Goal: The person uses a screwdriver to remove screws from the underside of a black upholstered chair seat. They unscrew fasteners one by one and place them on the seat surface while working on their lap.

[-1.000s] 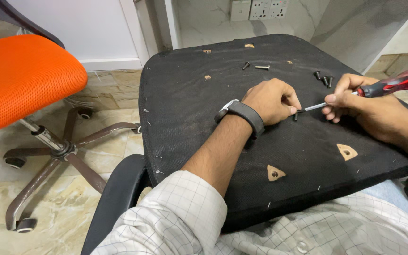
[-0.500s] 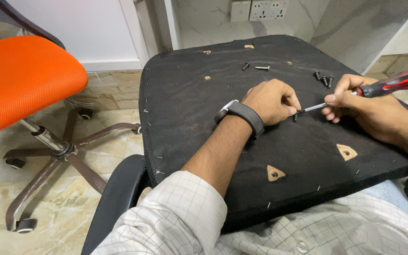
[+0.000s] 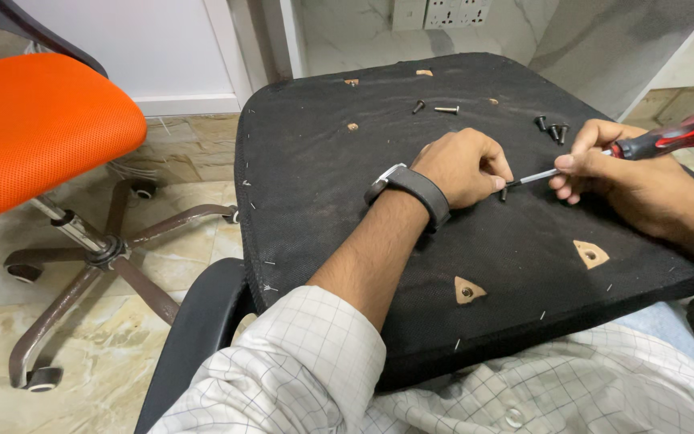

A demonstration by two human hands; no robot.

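The left hand point(image 3: 461, 166), with a dark-strapped wristwatch point(image 3: 409, 190) on its wrist, is curled into a loose fist, its thumb and fingertips pinching a small dark screw point(image 3: 504, 194) upright against the black fabric underside of an upturned chair seat point(image 3: 323, 209) lying across the person's lap. The right hand point(image 3: 620, 178) is clenched around a screwdriver with a red translucent handle point(image 3: 680, 133), its fingers steadying the thin metal shaft whose tip meets the head of that screw. Compared with a second ago hardly anything has shifted: both hands sit in the same grip and the tip is at the same spot, so the screw looks seated at its hole but not yet driven in. Just beyond the right hand three loose black screws point(image 3: 553, 129) lie together on the fabric, and farther up a black and a silver screw point(image 3: 438, 108) rest well apart from them. Two tan triangular cut-outs with bolt holes point(image 3: 469, 290) show nearer the person. To the left stands an orange mesh office chair point(image 3: 42, 128) on the marble floor.
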